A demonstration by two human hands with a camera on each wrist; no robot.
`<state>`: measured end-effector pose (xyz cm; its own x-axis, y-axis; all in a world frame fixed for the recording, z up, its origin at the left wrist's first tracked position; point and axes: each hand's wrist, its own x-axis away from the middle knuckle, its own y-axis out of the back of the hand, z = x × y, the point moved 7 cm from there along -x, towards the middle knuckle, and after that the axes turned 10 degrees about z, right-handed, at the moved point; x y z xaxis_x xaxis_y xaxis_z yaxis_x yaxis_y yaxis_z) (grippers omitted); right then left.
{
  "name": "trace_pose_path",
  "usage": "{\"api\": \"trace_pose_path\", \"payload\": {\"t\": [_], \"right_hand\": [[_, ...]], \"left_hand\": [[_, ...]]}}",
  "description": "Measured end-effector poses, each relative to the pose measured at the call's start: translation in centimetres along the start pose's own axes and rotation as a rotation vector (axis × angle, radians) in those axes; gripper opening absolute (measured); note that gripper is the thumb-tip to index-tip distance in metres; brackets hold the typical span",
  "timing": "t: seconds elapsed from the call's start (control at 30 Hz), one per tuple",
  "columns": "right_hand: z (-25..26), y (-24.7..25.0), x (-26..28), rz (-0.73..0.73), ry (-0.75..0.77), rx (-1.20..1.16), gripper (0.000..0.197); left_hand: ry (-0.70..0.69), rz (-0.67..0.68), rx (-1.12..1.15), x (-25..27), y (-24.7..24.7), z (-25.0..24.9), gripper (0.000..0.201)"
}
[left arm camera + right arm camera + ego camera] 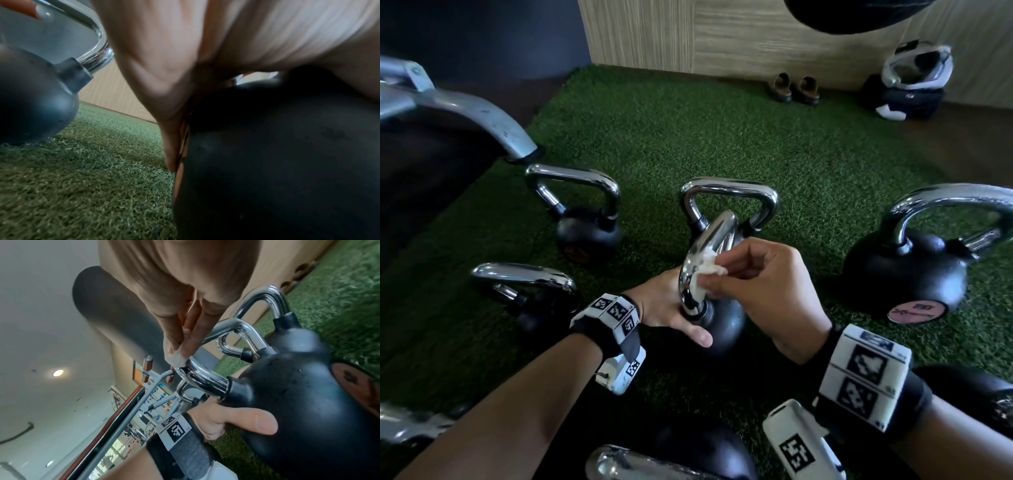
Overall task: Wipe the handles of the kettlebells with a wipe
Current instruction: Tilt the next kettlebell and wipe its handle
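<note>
Your left hand [667, 313] cups the black body of the tipped kettlebell [722, 325], thumb lying along its near side and fingers wrapped round its far side, steadying it on the turf [722, 137]. Just right of it, your right hand [756, 277] pinches the white wipe [705, 270] between thumb and fingertips and presses it onto the chrome handle [709, 246] near its lower bend. More kettlebells stand left of your left hand, beyond both hands, and right of your right hand.
</note>
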<state>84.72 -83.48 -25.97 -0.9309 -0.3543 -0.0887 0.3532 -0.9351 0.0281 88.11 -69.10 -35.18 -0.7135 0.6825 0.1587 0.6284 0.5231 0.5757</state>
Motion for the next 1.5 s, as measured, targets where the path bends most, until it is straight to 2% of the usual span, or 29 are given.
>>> {"api": "trace_pose_path", "payload": {"t": [0.1, 0.17, 0.27, 0.33, 0.47, 0.53, 0.6, 0.67, 0.73, 0.77, 0.8, 0.87, 0.93, 1.03, 1.17, 1.2, 1.27, 1.3, 1.4, 1.5], "right_hand": [[-1.0, -0.3, 0.2, 0.055, -0.064, 0.069, 0.031], [-1.3, -0.4, 0.4, 0.079, -0.077, 0.124, 0.032], [-1.9, -0.1, 0.6, 0.076, -0.067, 0.168, 0.032], [-2.4, -0.3, 0.8, 0.076, -0.058, 0.276, 0.033], [-3.6, -0.5, 0.9, 0.108, -0.060, 0.421, 0.036], [-3.8, -0.2, 0.4, 0.156, -0.066, 0.389, 0.039], [-4.1, 0.2, -0.2, 0.201, -0.092, 0.386, 0.038], [-4.1, -0.3, -0.6, 0.294, -0.118, 0.491, 0.026], [-3.6, -1.3, -0.5, 0.396, -0.124, 0.534, 0.025], [-3.5, -1.9, -0.3, 0.443, -0.117, 0.493, 0.030], [-3.4, -2.3, -0.1, 0.484, -0.113, 0.426, 0.034], [-3.4, -2.9, 0.3, 0.535, -0.109, 0.323, 0.038], [-3.9, -2.9, 0.2, 0.548, -0.111, 0.302, 0.036], [-4.5, -2.8, 0.0, 0.561, -0.126, 0.288, 0.034], [-5.2, -2.8, 0.1, 0.557, -0.181, 0.005, 0.018], [-5.7, -2.9, 0.2, 0.565, -0.217, -0.098, 0.017], [-6.9, -3.2, 0.5, 0.589, -0.340, -0.369, 0.029], [-7.1, -3.5, 0.6, 0.598, -0.384, -0.507, 0.032], [-6.9, -3.2, 0.3, 0.513, -0.384, -0.743, 0.028], [-6.9, -2.7, 0.2, 0.449, -0.361, -0.819, 0.027]], "left_hand": [[0.040, 0.039, -0.001, -0.1, -0.1, -0.1, 0.080], [0.057, 0.018, -0.001, 0.0, 0.1, -0.2, 0.060], [0.062, 0.038, 0.026, 0.1, -0.4, -0.3, 0.052], [0.107, 0.042, 0.022, 0.3, -0.6, 0.1, 0.043], [0.160, -0.017, 0.051, 1.0, -0.3, 1.5, 0.067], [0.140, -0.019, 0.019, 1.1, -0.5, 0.9, 0.073], [0.076, -0.007, -0.049, 0.9, -0.9, -0.4, 0.091], [0.032, 0.010, -0.162, 1.0, -1.1, -1.5, 0.091], [0.019, 0.012, -0.130, 1.5, -1.2, -1.9, 0.076], [0.004, -0.002, -0.075, 1.9, -1.1, -2.1, 0.070], [-0.012, 0.008, -0.031, 2.2, -1.4, -1.8, 0.074], [-0.055, -0.006, 0.027, 2.7, -1.7, -1.3, 0.101], [-0.076, -0.053, 0.030, 2.8, -1.6, -1.9, 0.117], [-0.082, -0.061, -0.016, 2.5, -1.5, -2.1, 0.115], [-0.019, -0.069, -0.041, 2.6, -1.8, -1.2, 0.114], [-0.012, -0.057, -0.046, 2.6, -1.9, -1.2, 0.107], [-0.008, -0.031, -0.092, 2.6, -2.0, -1.4, 0.075], [-0.012, -0.031, -0.134, 2.7, -1.9, -1.7, 0.069], [-0.068, -0.048, -0.273, 2.5, -1.6, -2.6, 0.084], [-0.072, -0.054, -0.197, 2.5, -1.6, -3.0, 0.094]]}}
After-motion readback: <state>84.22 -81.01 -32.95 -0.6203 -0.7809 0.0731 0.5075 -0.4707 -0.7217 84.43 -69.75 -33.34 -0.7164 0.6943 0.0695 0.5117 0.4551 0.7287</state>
